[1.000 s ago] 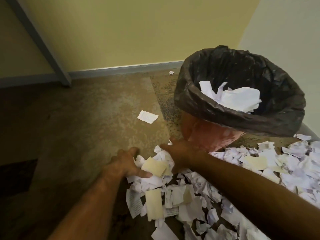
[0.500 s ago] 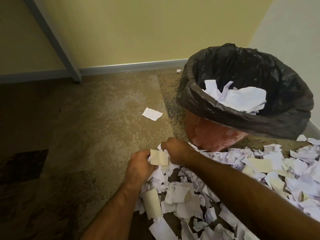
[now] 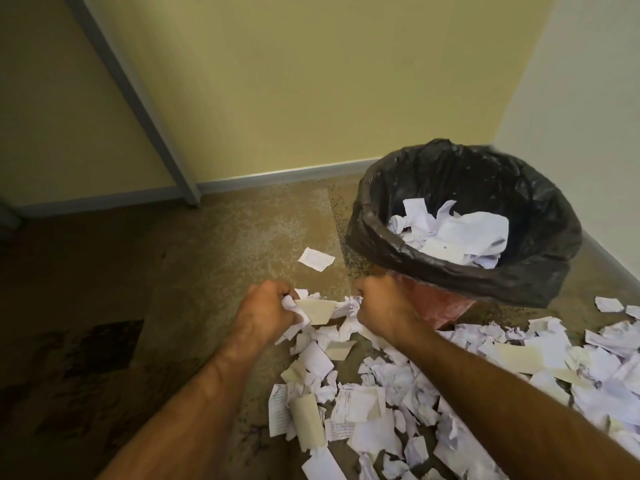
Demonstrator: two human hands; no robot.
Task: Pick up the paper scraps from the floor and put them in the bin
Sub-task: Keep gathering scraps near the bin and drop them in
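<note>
A red bin with a black liner stands in the corner at the right, with white paper inside it. Torn white and cream paper scraps lie in a heap on the floor in front of the bin and stretch to the right. My left hand grips a bunch of scraps, a cream piece sticking out of it to the right. My right hand grips crumpled white scraps, close to the bin's red base. Both hands hang a little above the heap.
One lone white scrap lies on the brown floor to the left of the bin. A grey slanted post meets the floor at the back left. Yellow walls close the corner behind the bin.
Both hands closed on scraps at the near edge of the heap, then rose and drew apart with paper in them. The view tilted up.
</note>
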